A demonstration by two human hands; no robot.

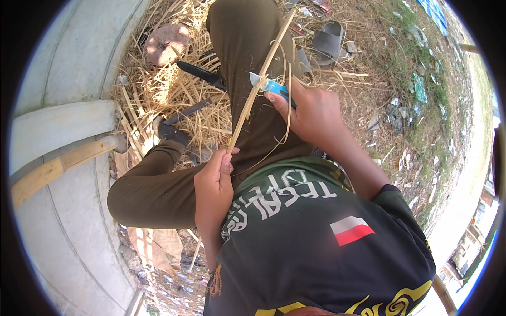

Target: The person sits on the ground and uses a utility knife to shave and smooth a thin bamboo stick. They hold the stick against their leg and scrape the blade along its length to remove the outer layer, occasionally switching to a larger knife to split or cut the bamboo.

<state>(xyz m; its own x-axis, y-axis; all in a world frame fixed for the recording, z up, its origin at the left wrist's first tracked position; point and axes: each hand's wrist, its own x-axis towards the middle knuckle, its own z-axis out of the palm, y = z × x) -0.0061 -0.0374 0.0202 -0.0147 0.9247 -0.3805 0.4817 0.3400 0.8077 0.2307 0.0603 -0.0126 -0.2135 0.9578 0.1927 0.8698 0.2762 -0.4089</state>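
Left hand [213, 179] gripping bamboo strip [258, 84], right hand [311, 113] holding knife [274, 87]

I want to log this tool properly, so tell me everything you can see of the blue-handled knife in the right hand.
The knife is small, with a bright blue handle and a short pale metal blade. The right hand grips the handle, covering most of it. The blade points left and meets a thin pale bamboo strip that slants across the raised knee, its lower end pinched by the left hand. Thin curled shavings hang beside it.
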